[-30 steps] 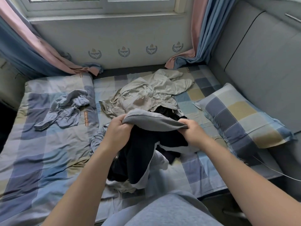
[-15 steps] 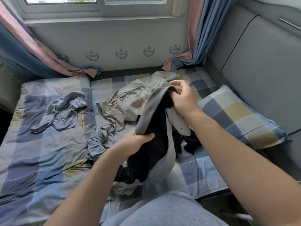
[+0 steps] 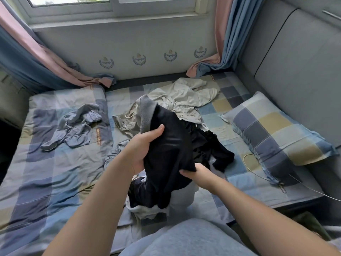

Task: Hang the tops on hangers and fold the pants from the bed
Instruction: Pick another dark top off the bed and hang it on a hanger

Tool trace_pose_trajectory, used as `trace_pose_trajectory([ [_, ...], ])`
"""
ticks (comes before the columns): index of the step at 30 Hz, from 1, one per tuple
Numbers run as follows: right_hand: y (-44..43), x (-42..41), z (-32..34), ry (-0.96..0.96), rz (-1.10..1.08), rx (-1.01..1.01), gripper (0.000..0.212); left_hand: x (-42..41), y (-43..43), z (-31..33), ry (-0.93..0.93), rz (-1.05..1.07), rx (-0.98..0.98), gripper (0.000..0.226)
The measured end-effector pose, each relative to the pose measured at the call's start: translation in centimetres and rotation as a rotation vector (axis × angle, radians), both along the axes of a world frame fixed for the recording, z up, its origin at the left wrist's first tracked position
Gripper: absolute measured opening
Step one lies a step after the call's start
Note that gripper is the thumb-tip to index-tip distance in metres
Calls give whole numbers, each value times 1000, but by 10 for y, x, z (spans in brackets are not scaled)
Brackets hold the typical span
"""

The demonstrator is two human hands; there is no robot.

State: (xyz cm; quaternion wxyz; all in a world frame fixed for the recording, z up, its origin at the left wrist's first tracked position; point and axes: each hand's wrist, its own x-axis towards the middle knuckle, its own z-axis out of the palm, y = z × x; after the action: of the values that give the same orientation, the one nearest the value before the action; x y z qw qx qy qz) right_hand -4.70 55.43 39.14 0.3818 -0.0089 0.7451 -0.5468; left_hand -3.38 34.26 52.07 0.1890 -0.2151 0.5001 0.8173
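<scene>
A black garment with a grey ribbed band (image 3: 168, 150) is lifted above the bed (image 3: 55, 182). My left hand (image 3: 142, 148) grips its left side just below the grey band. My right hand (image 3: 197, 175) pinches its lower edge lower down on the right. Its white and black lower part trails onto the sheet. Behind it lies a crumpled beige top (image 3: 184, 100), and more black cloth (image 3: 212, 150) lies to the right. A blue-grey garment (image 3: 73, 130) is bunched at the left of the bed.
A checked pillow (image 3: 273, 130) rests against the grey padded headboard (image 3: 295, 61) at the right. A thin wire (image 3: 258, 172) runs across the bed's right edge. Pink and blue curtains (image 3: 46, 58) hang down onto the mattress at both back corners below the window.
My right hand let go of the grey band up high and came down to pinch the lower black edge. My left hand rose and holds the garment near the band.
</scene>
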Motion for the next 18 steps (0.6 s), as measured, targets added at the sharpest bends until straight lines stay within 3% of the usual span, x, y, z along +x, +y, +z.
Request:
trace_pose_trajectory([
  [3,3,-8,5,174,-65,143,29,-3,-8,-5,19,33,-72,51],
  [5,8,-14,15,236,-116,152,29,-5,-17,-13,57,49,-148,46],
  [7,11,-21,30,289,-197,121,33,-4,-25,-23,71,32,-275,54],
  [9,9,-29,48,299,-257,61,28,-2,-27,-30,44,-44,-467,58],
  [12,-1,-37,77,206,-373,-67,25,6,-20,-36,91,-193,-609,30],
  [13,-5,-39,87,170,-407,-120,25,9,-15,-37,125,-240,-660,30],
  [15,-14,-43,108,129,-456,-237,22,15,-4,-40,186,-361,-766,47],
  [18,-23,-47,137,93,-507,-412,22,25,18,-45,251,-509,-702,70],
])
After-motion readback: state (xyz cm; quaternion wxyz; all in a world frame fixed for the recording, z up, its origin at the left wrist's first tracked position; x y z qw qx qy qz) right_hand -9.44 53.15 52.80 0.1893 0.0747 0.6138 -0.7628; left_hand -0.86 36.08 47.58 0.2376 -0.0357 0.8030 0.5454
